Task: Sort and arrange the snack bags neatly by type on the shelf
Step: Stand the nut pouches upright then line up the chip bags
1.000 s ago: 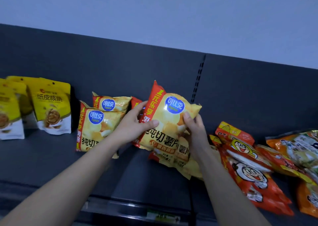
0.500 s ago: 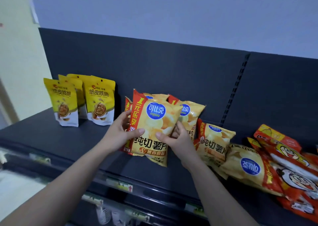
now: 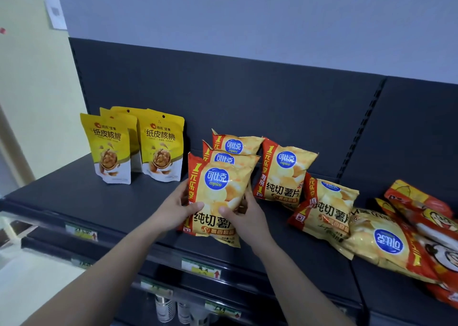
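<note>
Gripping front chip bag (image 3: 218, 196) upright on dark shelf (image 3: 99, 201), left hand (image 3: 177, 208) and right hand (image 3: 244, 217) closed on its sides

price labels (image 3: 201, 268), pale wall (image 3: 247, 15), perhaps bottles (image 3: 163, 310)

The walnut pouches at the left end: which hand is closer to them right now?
Left. The left hand grips the front chip bag's left edge, the side facing the walnut pouches. The right hand holds that bag's right side, farther away.

Glossy crinkled plastic chip bags (image 3: 218, 196) on a matt dark shelf (image 3: 99, 201).
</note>
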